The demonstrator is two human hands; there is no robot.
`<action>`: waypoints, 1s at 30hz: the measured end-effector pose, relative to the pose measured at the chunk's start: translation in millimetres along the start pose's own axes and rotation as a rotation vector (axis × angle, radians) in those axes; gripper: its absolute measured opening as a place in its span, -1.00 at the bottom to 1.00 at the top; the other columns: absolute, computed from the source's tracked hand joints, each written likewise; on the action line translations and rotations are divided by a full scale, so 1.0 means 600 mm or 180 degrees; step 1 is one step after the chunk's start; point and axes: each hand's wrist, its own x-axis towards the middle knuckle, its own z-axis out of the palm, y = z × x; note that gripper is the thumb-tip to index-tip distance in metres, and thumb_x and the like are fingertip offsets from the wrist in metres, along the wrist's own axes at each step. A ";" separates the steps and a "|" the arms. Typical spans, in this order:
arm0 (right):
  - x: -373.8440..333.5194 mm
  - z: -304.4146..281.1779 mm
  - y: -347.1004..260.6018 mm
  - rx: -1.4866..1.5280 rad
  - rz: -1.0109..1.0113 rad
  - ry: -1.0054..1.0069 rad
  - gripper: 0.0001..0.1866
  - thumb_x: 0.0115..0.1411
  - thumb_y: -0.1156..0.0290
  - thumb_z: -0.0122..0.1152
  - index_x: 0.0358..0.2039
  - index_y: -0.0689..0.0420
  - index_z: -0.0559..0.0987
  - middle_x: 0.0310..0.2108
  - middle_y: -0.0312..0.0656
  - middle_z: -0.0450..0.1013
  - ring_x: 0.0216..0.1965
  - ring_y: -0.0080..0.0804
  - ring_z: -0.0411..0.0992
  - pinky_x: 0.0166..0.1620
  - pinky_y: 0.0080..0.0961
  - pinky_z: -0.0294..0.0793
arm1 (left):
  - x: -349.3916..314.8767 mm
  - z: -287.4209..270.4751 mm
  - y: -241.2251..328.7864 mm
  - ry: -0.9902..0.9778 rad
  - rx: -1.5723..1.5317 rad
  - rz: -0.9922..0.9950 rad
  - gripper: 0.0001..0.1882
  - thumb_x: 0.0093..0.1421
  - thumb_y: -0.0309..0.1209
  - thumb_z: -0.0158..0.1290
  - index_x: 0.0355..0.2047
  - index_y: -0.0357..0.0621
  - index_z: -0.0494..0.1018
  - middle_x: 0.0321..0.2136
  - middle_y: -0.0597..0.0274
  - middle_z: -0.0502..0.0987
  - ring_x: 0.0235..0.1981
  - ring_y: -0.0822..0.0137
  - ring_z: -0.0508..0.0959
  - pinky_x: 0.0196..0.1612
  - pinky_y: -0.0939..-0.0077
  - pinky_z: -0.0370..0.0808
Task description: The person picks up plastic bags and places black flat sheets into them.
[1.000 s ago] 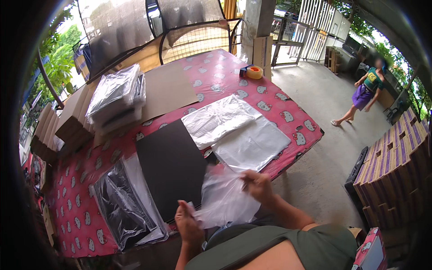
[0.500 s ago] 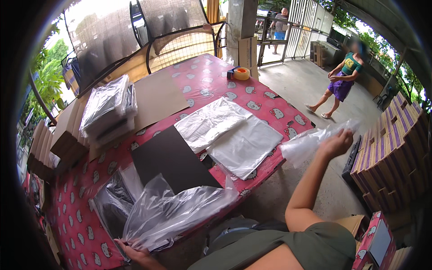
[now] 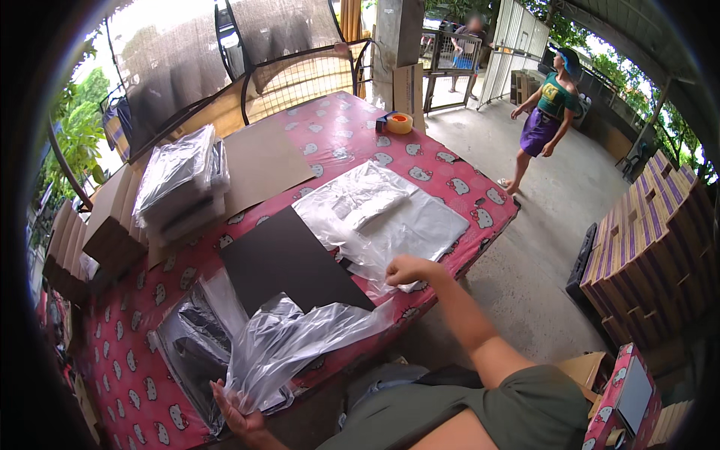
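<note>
My right hand (image 3: 411, 271), closed in a fist, grips a clear plastic bag (image 3: 358, 253) that trails left over the white plastic sheets (image 3: 420, 229). At the near table edge my left hand (image 3: 238, 414) is turned palm up, pinching the gathered end of another clear plastic bag (image 3: 296, 345); part of its fingers is hidden by the film. That bag lies crumpled across the lower edge of a flat black board (image 3: 292, 262). Beside it, to the left, is a dark item in clear plastic (image 3: 191, 341).
A stack of plastic-wrapped packs (image 3: 180, 180) stands at the back left on cardboard (image 3: 262, 169), beside folded cartons (image 3: 112, 225). A tape roll (image 3: 399, 123) sits at the far corner. Stacked cartons (image 3: 645, 255) rise at right. A person (image 3: 551, 109) walks beyond the table; another stands by the gate.
My right hand has swung left from beyond the table's right edge to over the white sheets, bringing its bag along. My left hand has shifted slightly right. The person behind has moved left, nearer the table.
</note>
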 end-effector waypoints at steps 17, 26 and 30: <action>0.013 -0.041 -0.033 -0.0106 -0.0216 0.1360 -0.08 -0.22 -0.22 0.20 0.04 0.15 0.23 0.06 0.10 0.11 0.11 -0.07 0.07 0.13 -0.34 0.06 | 0.009 0.073 -0.020 -0.0598 0.0230 0.0135 -0.37 -0.03 0.00 0.09 -0.06 -0.11 0.21 -0.22 0.10 0.33 -0.18 0.23 0.37 -0.15 0.30 0.34; 0.039 0.010 0.007 -0.0409 0.0030 0.0675 -0.10 -0.21 -0.17 0.21 0.08 0.09 0.20 0.12 0.18 -0.02 0.10 0.03 0.08 0.08 -0.27 0.15 | -0.007 0.099 -0.039 -0.0356 0.0565 0.0557 -0.34 -0.02 -0.11 0.12 0.02 -0.11 0.16 -0.10 0.11 0.30 -0.10 0.23 0.34 -0.09 0.32 0.32; 0.034 -0.006 0.003 -0.0288 -0.0099 0.0928 -0.16 -0.19 -0.11 0.25 0.05 0.10 0.24 0.11 0.16 0.01 0.10 0.02 0.09 0.07 -0.26 0.16 | -0.010 0.093 -0.043 -0.0290 0.0693 0.0551 -0.32 -0.03 -0.10 0.13 0.02 -0.13 0.14 -0.08 0.10 0.29 -0.10 0.23 0.34 -0.09 0.31 0.33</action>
